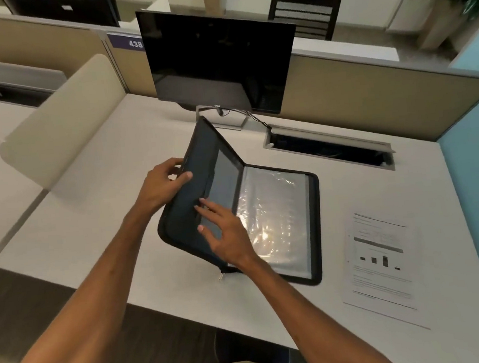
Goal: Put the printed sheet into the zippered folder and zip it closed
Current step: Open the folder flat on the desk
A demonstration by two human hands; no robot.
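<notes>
A dark zippered folder lies unzipped on the desk, its right half flat and showing shiny clear plastic sleeves. Its left cover is lifted at an angle. My left hand grips the outer edge of that cover, thumb on the inside. My right hand rests with spread fingers on the inner face of the lifted cover, holding nothing. The printed sheet, with text and a small bar chart, lies flat on the desk to the right of the folder, apart from both hands. A zipper pull hangs at the folder's near edge.
A black monitor stands behind the folder, with a cable leading to an open cable hatch at the back right. A beige divider stands on the left, a partition runs behind, and a blue wall bounds the right.
</notes>
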